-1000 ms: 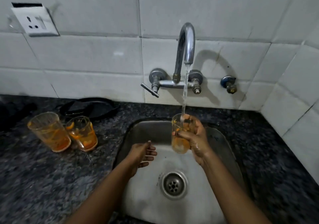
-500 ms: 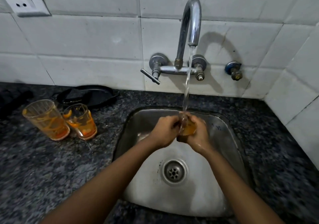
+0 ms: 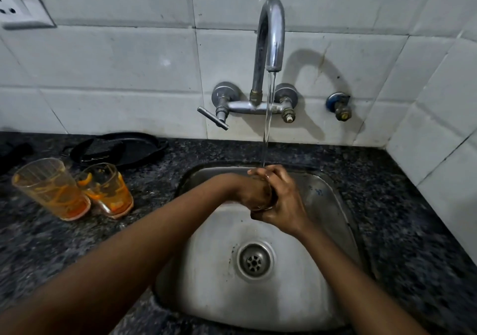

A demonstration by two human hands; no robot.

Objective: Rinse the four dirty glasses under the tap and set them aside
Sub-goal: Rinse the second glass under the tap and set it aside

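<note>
Both hands had closed around the glass [image 3: 263, 207] under the tap [image 3: 271, 32]: left hand [image 3: 251, 192] rubbing, right hand [image 3: 281, 200] gripping; two dirty glasses [image 3: 74, 190] waited on the table [image 3: 51, 244].

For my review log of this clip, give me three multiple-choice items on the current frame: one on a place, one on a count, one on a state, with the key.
1. Where do the dirty glasses stand?
A. On the counter left of the sink
B. Inside the sink
C. On the wall ledge

2. How many glasses stand on the counter?
A. One
B. Two
C. Four

3. What is the tap doing?
A. Shut off
B. Dripping only
C. Running in a steady stream

Key: 1 A, they stand on dark stone left of the sink. 2 B, two orange-stained glasses stand side by side. 3 C, an unbroken stream falls onto the glass that the left hand and right hand grip.
</note>
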